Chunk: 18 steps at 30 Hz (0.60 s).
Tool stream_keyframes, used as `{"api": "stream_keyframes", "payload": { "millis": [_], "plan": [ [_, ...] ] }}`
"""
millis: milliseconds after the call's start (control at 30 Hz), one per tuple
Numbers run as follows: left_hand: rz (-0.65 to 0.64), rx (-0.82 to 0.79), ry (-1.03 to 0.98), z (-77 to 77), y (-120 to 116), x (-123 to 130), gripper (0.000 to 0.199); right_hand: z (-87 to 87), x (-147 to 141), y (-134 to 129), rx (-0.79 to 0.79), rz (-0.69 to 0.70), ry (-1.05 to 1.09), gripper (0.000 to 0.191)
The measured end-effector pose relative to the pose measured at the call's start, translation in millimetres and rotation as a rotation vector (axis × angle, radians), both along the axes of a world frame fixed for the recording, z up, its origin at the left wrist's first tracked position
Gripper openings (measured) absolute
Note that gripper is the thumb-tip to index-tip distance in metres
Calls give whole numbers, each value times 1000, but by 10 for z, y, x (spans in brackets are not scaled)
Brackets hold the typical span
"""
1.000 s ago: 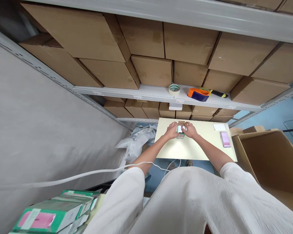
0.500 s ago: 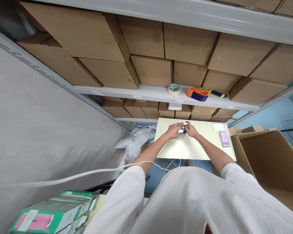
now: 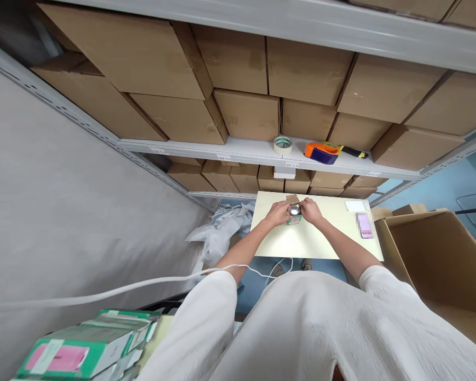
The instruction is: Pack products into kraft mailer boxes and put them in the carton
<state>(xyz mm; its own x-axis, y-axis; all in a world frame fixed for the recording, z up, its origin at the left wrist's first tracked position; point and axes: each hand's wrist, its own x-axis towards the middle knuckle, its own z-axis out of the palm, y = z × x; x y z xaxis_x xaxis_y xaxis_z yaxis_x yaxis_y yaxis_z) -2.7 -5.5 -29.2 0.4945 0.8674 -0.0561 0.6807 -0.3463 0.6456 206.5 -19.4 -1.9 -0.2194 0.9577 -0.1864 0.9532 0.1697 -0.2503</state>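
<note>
On the pale yellow board stands a small green box (image 3: 294, 219), with a shiny silver round object (image 3: 295, 210) at its open top. A brown cardboard flap (image 3: 292, 199) sticks up at its far side. My left hand (image 3: 278, 213) is closed on the left side of the box, fingertips beside the silver object. From the right, my right hand (image 3: 310, 210) grips the box's upper edge with bent fingers. The inside of the box is hidden.
The pale board (image 3: 273, 245) also bears a white card (image 3: 357, 206) and a pink item (image 3: 364, 225). A large open carton (image 3: 440, 254) stands at the right. A shelf ahead holds a tape roll (image 3: 283, 145) and an orange dispenser (image 3: 322, 152). Green boxes (image 3: 75, 349) lie lower left.
My left hand has drawn back slightly to the left, and my right fingers have come down onto the box. The brown flap and silver object show more fully.
</note>
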Motion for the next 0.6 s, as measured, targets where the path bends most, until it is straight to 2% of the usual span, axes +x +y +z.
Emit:
{"api": "stream_keyframes", "payload": {
  "millis": [200, 333, 600],
  "plan": [
    [45, -40, -19, -4, -77, -17, 31, 90, -223, 7, -87, -55, -70, 34],
    [100, -89, 10, -26, -123, -28, 43, 100, -380, 86, -161, -82, -136, 42],
    [99, -87, -28, -82, -157, -26, 48, 79, -565, 217, -228, -144, -236, 54]
  ]
}}
